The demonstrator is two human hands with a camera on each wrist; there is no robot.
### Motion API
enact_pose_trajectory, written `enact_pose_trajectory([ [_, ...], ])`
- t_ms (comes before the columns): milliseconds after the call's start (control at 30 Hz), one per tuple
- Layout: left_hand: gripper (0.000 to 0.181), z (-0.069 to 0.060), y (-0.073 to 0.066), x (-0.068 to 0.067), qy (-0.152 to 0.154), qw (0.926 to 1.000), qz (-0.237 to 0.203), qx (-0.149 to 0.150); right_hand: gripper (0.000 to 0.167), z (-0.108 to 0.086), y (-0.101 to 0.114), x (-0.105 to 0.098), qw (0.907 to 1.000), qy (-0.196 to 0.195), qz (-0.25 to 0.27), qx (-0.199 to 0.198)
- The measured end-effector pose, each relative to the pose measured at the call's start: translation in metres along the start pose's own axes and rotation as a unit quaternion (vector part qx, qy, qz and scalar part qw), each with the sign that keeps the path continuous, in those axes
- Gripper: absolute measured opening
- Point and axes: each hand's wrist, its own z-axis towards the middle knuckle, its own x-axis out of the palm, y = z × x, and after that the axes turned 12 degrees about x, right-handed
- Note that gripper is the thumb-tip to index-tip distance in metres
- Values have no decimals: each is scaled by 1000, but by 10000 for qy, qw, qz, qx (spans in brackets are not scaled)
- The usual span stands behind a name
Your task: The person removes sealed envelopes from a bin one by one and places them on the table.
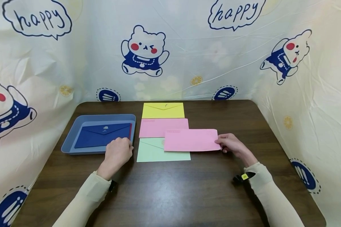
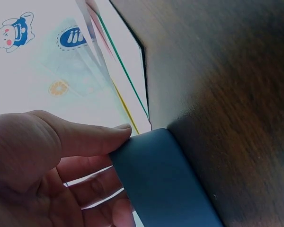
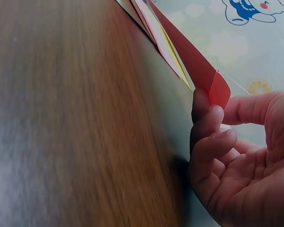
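At the right front corner of a blue tray (image 1: 69, 146), my left hand (image 1: 117, 153) grips the rim; in the left wrist view the thumb presses on the tray wall (image 2: 165, 175). A dark blue envelope (image 1: 102, 135) lies in the tray, with a red edge (image 1: 130, 130) showing beside its right end. My right hand (image 1: 233, 145) pinches the right end of a pink envelope (image 1: 191, 140), which looks red in the right wrist view. That envelope is raised, overlapping a mint green envelope (image 1: 156, 154) and the corner of another pink envelope (image 1: 162, 127).
A yellow envelope (image 1: 163, 110) lies at the back of the column of envelopes, right of the tray. The brown wooden table (image 1: 164, 192) ends at a printed cloth backdrop (image 1: 187, 63) behind and on both sides.
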Motion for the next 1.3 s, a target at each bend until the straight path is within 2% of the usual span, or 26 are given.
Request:
enact_pose_trajectory([
  [400,40,1,1,2,-29,10000,3,64,15,-9,-6,-13,9999,-89,-38,67],
  [833,40,2,1,2,25,10000,-20,59,15,-16,-10,-27,9999,62,-105,93],
  [1300,28,3,0,1,83,10000,-24,-1,14,-26,-16,-44,9997,74,-126,184],
])
